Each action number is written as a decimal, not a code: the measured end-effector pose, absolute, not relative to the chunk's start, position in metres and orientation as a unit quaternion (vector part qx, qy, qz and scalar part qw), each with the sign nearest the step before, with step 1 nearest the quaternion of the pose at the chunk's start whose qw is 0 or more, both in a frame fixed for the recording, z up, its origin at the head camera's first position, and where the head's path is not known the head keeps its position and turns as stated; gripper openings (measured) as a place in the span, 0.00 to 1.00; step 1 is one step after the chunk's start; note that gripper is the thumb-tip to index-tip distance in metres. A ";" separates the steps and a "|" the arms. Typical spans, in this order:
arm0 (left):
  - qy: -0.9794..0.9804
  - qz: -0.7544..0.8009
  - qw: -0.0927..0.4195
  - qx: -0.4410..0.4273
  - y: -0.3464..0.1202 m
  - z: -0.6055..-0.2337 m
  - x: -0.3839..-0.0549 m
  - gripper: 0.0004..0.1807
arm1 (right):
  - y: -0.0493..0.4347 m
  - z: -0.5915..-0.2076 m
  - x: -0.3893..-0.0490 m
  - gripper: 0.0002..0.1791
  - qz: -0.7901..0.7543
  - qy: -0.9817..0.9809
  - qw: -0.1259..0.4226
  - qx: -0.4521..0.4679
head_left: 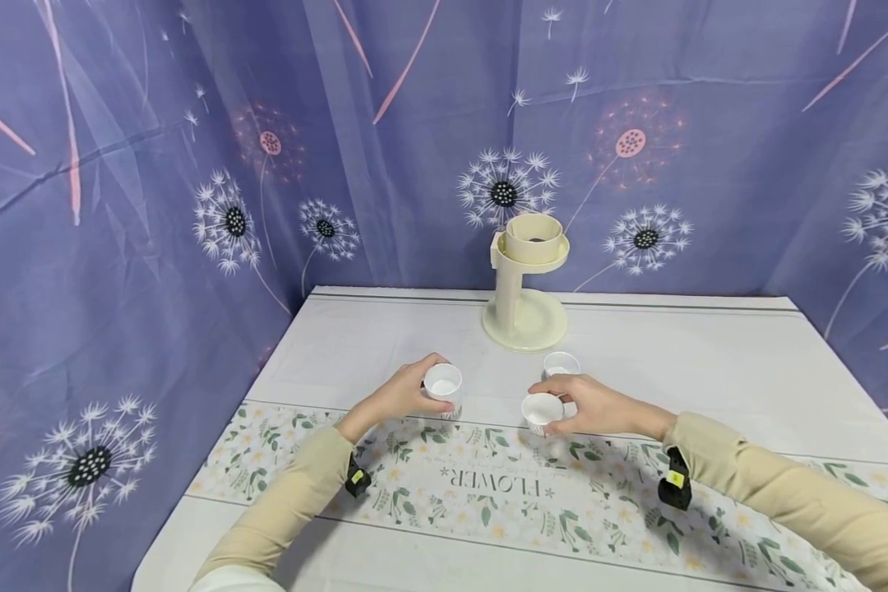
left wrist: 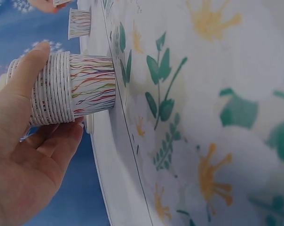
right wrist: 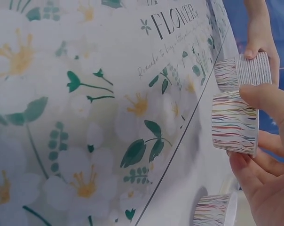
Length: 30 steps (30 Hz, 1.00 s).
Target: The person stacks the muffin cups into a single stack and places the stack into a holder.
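Observation:
My left hand (head_left: 403,392) grips a stack of white paper cups (head_left: 442,381), thumb on one side and fingers on the other. In the left wrist view the stacked cups (left wrist: 52,89) show many nested rims and a wall with thin multicoloured wavy lines. A single paper cup (head_left: 542,409) of the same pattern is pinched between thumb and fingers of my right hand (head_left: 595,404). The right wrist view shows this cup (right wrist: 234,123) with its striped wall. Just behind the right hand, another paper cup (head_left: 561,362) stands upright on the table, partly hidden by that hand.
At the table's back stands a cream stand (head_left: 509,300) with a round base and a ring holder on top. A floral band (head_left: 503,514) with the word FLOWER crosses the white tablecloth (head_left: 681,353). Blue dandelion curtains (head_left: 414,189) hang behind and to the left.

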<state>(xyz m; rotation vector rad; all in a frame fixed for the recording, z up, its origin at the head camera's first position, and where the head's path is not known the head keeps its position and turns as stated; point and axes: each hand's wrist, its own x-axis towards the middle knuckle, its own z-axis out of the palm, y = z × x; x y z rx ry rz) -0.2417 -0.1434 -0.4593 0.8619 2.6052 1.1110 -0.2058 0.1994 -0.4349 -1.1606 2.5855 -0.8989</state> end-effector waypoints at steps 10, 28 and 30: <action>0.878 0.374 0.096 0.283 -0.143 -0.459 -0.242 0.34 | 0.190 -0.432 -0.208 0.29 -0.288 0.875 0.052 -0.385; 0.883 0.362 0.086 0.285 -0.142 -0.459 -0.241 0.34 | 0.180 -0.435 -0.213 0.30 -0.284 0.874 0.020 -0.393; 0.883 0.363 0.088 0.284 -0.142 -0.459 -0.241 0.34 | 0.178 -0.435 -0.213 0.30 -0.281 0.876 0.020 -0.392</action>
